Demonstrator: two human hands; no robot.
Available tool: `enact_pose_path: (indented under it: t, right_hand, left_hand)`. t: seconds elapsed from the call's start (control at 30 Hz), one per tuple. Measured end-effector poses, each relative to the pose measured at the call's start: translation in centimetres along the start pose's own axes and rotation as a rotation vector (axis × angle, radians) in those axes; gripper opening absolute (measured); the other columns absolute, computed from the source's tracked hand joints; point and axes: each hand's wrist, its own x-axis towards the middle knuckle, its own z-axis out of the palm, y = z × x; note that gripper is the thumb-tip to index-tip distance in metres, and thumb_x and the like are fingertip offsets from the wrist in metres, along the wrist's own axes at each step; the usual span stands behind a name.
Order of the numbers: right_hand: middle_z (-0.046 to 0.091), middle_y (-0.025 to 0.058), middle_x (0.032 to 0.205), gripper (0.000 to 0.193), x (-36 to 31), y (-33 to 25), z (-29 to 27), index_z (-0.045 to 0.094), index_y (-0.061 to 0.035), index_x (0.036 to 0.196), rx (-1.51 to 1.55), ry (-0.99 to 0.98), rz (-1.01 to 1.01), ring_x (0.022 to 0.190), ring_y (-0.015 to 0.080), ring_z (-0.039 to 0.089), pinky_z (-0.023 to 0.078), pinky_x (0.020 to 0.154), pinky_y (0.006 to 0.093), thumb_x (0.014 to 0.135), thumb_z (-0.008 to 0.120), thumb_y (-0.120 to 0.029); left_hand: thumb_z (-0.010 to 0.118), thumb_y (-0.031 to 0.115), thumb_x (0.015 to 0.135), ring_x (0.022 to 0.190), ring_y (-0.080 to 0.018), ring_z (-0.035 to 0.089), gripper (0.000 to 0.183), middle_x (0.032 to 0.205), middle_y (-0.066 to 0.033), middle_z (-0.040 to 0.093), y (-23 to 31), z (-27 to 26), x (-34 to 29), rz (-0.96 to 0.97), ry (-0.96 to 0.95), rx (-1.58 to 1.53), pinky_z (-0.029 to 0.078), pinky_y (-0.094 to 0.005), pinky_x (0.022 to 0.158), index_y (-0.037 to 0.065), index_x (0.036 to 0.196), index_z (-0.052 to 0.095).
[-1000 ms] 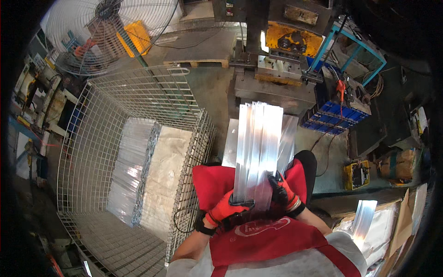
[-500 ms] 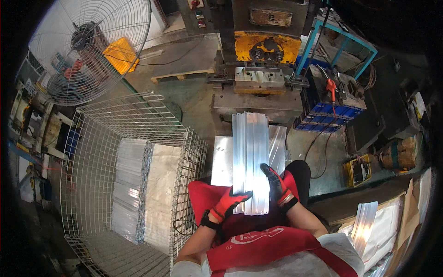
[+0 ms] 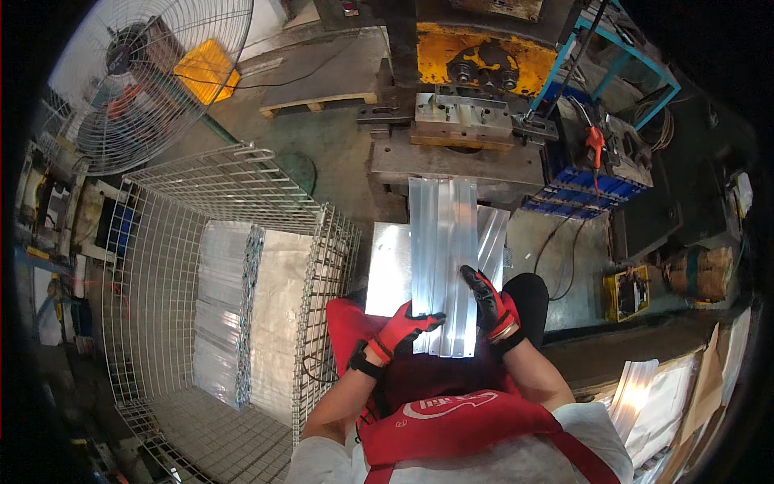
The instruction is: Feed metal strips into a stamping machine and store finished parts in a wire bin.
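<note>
Long silvery ribbed metal strips lie lengthwise in front of me, their near ends over my lap. My left hand, in a red and black glove, grips their left edge near the close end, thumb across the top. Against the right edge, a little farther up, my right hand holds them in a matching glove; its fingers below are hidden. Under the strips show a flat shiny metal sheet on the left and another angled strip on the right.
A wire mesh basket with stacked strips stands at my left, a fan beyond it. Ahead is a press. Blue crates with a red air gun stand right; a yellow bin sits nearer.
The view has shifted, so the press sits higher in the picture. Both hands keep hold of the strips, whose near ends now look more even.
</note>
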Motion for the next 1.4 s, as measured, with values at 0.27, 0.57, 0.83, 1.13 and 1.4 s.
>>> enact_pose_path:
  t: [0.27,0.57,0.83,1.13,1.4]
  right_hand:
    - [0.042,0.0098,0.127,0.055,-5.7,-4.0,2.4,0.031,-0.0005,0.128,-0.307,-0.116,-0.078,0.118,0.0181,0.039,0.026,0.101,0.0328,0.087,0.045,-0.034]
    - [0.047,-0.0002,0.104,0.053,-10.8,-8.7,7.8,0.036,-0.0032,0.123,-0.111,0.014,0.071,0.088,0.0061,0.048,0.043,0.081,0.0235,0.082,0.059,-0.028]
    - [0.052,0.0037,0.091,0.027,-12.7,-9.4,10.4,0.048,-0.0046,0.109,-0.799,0.214,-0.028,0.080,0.0124,0.051,0.044,0.075,0.0258,0.085,0.054,-0.016]
    - [0.045,0.0151,0.109,0.044,-12.8,-10.1,9.6,0.042,-0.0037,0.116,-0.945,0.179,-0.548,0.098,0.0265,0.047,0.038,0.086,0.0384,0.082,0.055,-0.028]
    - [0.040,0.0226,0.123,0.059,-11.8,-16.0,10.0,0.036,-0.0020,0.123,-0.984,-0.147,-1.166,0.112,0.0356,0.042,0.033,0.095,0.0470,0.080,0.054,-0.039]
  left_hand:
    - [0.067,0.010,0.073,0.099,-0.0172,0.054,0.056,0.109,-0.0088,0.055,0.2,2.8,-6.5,0.045,-0.168,-0.192,0.044,-0.0297,0.085,0.001,0.122,0.040]
    - [0.066,0.006,0.069,0.091,-0.0137,0.054,0.054,0.101,-0.0048,0.056,-2.4,4.3,-13.3,0.083,-0.324,-0.123,0.045,-0.0274,0.078,0.002,0.118,0.043]
    - [0.064,-0.001,0.071,0.094,-0.0146,0.054,0.056,0.102,-0.0067,0.056,-3.6,3.2,-14.1,0.130,-0.355,-0.115,0.046,-0.0280,0.080,0.001,0.120,0.039]
    - [0.065,0.002,0.072,0.097,-0.0136,0.053,0.056,0.107,-0.0065,0.054,2.6,9.4,-16.9,0.183,-0.221,-0.198,0.045,-0.0284,0.083,0.004,0.121,0.038]
    - [0.072,0.012,0.067,0.092,-0.0116,0.052,0.067,0.105,-0.0060,0.054,6.6,19.1,-21.4,0.313,0.091,0.036,0.046,-0.0258,0.075,0.004,0.123,0.038]
